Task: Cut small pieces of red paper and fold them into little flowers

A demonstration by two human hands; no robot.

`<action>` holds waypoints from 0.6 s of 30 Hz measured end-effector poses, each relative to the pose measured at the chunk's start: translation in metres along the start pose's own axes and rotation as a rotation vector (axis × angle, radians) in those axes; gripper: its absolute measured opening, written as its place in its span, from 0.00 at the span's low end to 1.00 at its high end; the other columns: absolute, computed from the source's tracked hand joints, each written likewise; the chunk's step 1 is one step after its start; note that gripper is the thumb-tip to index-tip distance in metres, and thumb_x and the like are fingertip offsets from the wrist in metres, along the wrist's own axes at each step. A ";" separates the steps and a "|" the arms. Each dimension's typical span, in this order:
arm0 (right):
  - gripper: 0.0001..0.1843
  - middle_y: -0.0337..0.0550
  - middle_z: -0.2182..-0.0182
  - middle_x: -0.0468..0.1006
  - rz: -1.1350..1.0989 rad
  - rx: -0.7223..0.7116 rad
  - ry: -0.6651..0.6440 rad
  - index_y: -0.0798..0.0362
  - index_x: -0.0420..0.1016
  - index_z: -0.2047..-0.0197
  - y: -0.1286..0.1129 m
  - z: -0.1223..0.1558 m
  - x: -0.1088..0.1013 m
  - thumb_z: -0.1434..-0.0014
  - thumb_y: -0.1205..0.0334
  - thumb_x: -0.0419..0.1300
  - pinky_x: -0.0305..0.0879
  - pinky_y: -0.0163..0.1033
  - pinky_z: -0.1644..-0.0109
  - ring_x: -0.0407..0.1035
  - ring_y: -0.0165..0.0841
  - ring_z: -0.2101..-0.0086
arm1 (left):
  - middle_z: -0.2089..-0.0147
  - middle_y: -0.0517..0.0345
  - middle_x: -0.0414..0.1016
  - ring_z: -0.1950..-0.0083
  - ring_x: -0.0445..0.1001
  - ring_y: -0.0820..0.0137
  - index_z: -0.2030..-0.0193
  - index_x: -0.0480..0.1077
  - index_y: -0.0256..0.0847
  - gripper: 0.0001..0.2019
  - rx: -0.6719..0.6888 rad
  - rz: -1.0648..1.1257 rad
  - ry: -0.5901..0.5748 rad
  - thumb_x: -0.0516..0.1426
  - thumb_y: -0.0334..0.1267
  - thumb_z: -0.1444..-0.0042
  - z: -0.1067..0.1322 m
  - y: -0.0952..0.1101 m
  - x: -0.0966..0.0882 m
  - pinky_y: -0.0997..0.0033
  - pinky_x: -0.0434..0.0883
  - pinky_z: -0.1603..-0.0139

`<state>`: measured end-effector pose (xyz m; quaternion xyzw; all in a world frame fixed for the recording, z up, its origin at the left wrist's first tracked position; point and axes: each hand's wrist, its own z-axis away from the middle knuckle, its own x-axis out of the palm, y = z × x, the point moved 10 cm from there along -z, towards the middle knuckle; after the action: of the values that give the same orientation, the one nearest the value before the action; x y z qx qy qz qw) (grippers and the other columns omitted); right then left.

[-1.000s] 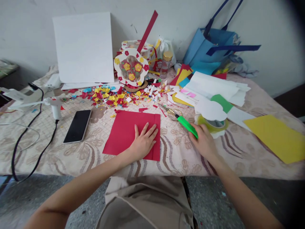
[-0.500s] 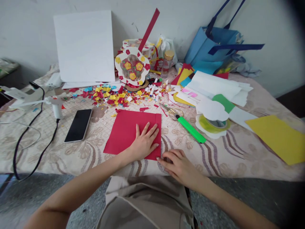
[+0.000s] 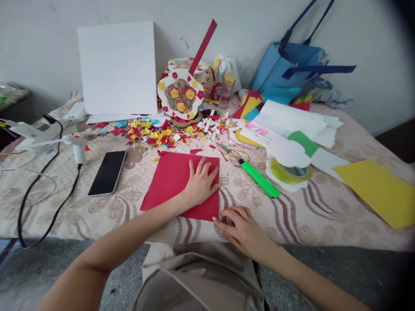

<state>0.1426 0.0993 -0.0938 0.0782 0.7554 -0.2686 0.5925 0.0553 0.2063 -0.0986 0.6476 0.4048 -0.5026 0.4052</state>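
Note:
A red sheet of paper (image 3: 168, 181) lies on the patterned tablecloth in front of me. My left hand (image 3: 199, 183) rests palm down on its right part, fingers stretched out and somewhat spread, reaching the right edge. At the sheet's near right corner is my right hand (image 3: 246, 231), with one fingertip touching the corner. Its other fingers are bent and apart, with nothing visible held in them. Just right of the paper lie scissors (image 3: 235, 153) with gold-coloured handles and a green utility knife (image 3: 261, 179).
Paper scraps (image 3: 155, 131) lie behind the sheet, below a flower-decorated paper lantern (image 3: 180, 95). A phone (image 3: 107, 172) and a glue gun (image 3: 78, 149) with its cord are left. Tape (image 3: 288, 169), yellow paper (image 3: 378, 190) and a blue bag (image 3: 272, 69) are right.
My left hand has slid a little to the right and away from me over the red paper, its fingers now closer to the right edge. The right hand stays at the corner.

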 end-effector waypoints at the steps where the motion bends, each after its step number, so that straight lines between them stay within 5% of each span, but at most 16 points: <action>1: 0.23 0.51 0.55 0.71 0.001 -0.003 0.005 0.50 0.66 0.42 0.000 0.000 0.000 0.40 0.69 0.53 0.61 0.48 0.53 0.61 0.41 0.55 | 0.39 0.41 0.57 0.32 0.44 0.48 0.38 0.59 0.39 0.25 -0.008 -0.004 0.011 0.48 0.48 0.40 -0.009 -0.003 0.000 0.33 0.38 0.37; 7: 0.23 0.51 0.55 0.72 0.000 -0.001 0.019 0.50 0.65 0.41 0.001 0.000 -0.001 0.40 0.68 0.52 0.62 0.48 0.53 0.62 0.41 0.55 | 0.38 0.41 0.55 0.32 0.42 0.46 0.42 0.61 0.41 0.23 -0.054 0.022 0.059 0.53 0.44 0.43 -0.050 -0.020 -0.002 0.31 0.39 0.39; 10: 0.24 0.50 0.55 0.71 -0.008 0.014 0.021 0.49 0.64 0.41 0.001 0.000 0.000 0.40 0.69 0.53 0.62 0.49 0.52 0.62 0.41 0.54 | 0.40 0.41 0.58 0.34 0.49 0.49 0.42 0.59 0.38 0.24 -0.055 0.110 0.172 0.55 0.39 0.45 -0.055 -0.021 -0.021 0.36 0.47 0.38; 14: 0.25 0.50 0.54 0.70 -0.060 -0.001 0.055 0.48 0.61 0.39 0.002 0.004 -0.006 0.40 0.69 0.52 0.63 0.49 0.51 0.63 0.40 0.53 | 0.60 0.51 0.71 0.56 0.69 0.66 0.63 0.67 0.37 0.06 -0.030 0.439 0.298 0.52 0.37 0.42 -0.033 -0.013 -0.071 0.61 0.67 0.53; 18: 0.21 0.51 0.51 0.68 -0.051 0.104 0.283 0.52 0.64 0.43 0.043 0.007 -0.042 0.40 0.68 0.52 0.61 0.50 0.47 0.61 0.40 0.50 | 0.73 0.60 0.68 0.72 0.66 0.75 0.70 0.63 0.39 0.09 0.066 0.922 0.292 0.54 0.40 0.42 0.026 0.011 -0.131 0.73 0.66 0.70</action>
<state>0.1795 0.1403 -0.0692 0.1265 0.8181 -0.3087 0.4685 0.0355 0.1630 0.0264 0.8359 0.1122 -0.1870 0.5037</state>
